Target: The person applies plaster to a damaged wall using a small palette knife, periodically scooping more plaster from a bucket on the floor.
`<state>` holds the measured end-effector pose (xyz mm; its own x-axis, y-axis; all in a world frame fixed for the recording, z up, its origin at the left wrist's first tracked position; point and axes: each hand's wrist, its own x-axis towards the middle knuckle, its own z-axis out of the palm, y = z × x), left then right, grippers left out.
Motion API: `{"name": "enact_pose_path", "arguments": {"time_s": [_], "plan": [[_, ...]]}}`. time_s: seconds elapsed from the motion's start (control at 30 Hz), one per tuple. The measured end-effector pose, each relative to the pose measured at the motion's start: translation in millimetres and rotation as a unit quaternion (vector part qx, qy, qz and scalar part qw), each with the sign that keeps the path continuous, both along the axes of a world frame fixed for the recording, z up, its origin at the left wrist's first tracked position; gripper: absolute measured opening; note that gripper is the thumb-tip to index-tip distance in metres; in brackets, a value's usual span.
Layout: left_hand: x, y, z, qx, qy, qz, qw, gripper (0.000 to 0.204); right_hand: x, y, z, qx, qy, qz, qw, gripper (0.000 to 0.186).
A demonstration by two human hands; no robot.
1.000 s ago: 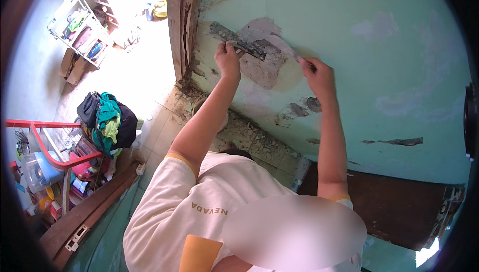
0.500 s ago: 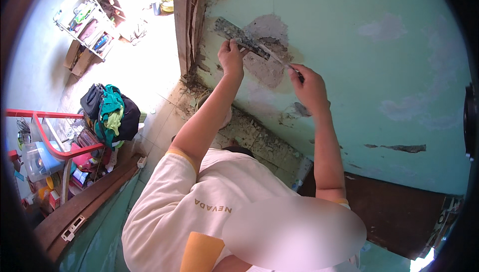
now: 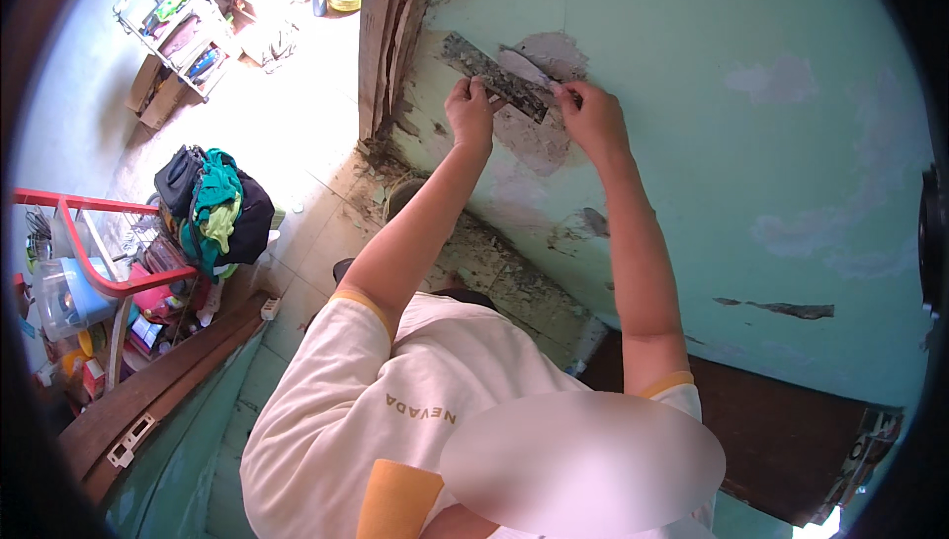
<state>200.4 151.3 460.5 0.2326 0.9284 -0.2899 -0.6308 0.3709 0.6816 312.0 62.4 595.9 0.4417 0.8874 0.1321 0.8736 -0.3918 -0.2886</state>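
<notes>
My left hand [image 3: 471,118] grips a long plastering trowel [image 3: 482,66] by its underside, its flat face smeared with grey mortar. My right hand [image 3: 596,124] is closed round the handle of a small pointing trowel [image 3: 526,68]. That small blade lies over the upper part of a patch of grey mortar [image 3: 532,145] on the green wall [image 3: 692,153]; whether it touches the wall I cannot tell. The plastering trowel is held in front of the patch's left side and hides part of it.
A worn wooden door frame [image 3: 384,35] borders the wall on the left. Plaster rubble [image 3: 499,267] covers the floor along the wall's foot. Further left are a heap of bags and clothes [image 3: 219,208], a red-railed rack [image 3: 129,287] and a white shelf [image 3: 183,25]. A dark brown panel [image 3: 761,420] is at the lower right.
My right hand has moved up and left, bringing the small trowel's blade from the plastering trowel's lower end to the upper patch. The plastering trowel has shifted slightly right in view.
</notes>
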Motion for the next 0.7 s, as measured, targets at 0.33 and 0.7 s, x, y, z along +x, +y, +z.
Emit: {"name": "enact_pose_path", "arguments": {"time_s": [0.33,0.7], "plan": [[-1.4,4.9,-5.7,0.0,0.029,-0.003,1.0,0.023,-11.2,-0.3,8.4,-0.021,0.001,0.024,0.999,0.035],[-2.4,9.4,-12.0,0.002,0.053,-0.003,0.999,0.022,-14.2,3.4,12.8,-0.053,-0.048,0.029,0.997,0.034]]}}
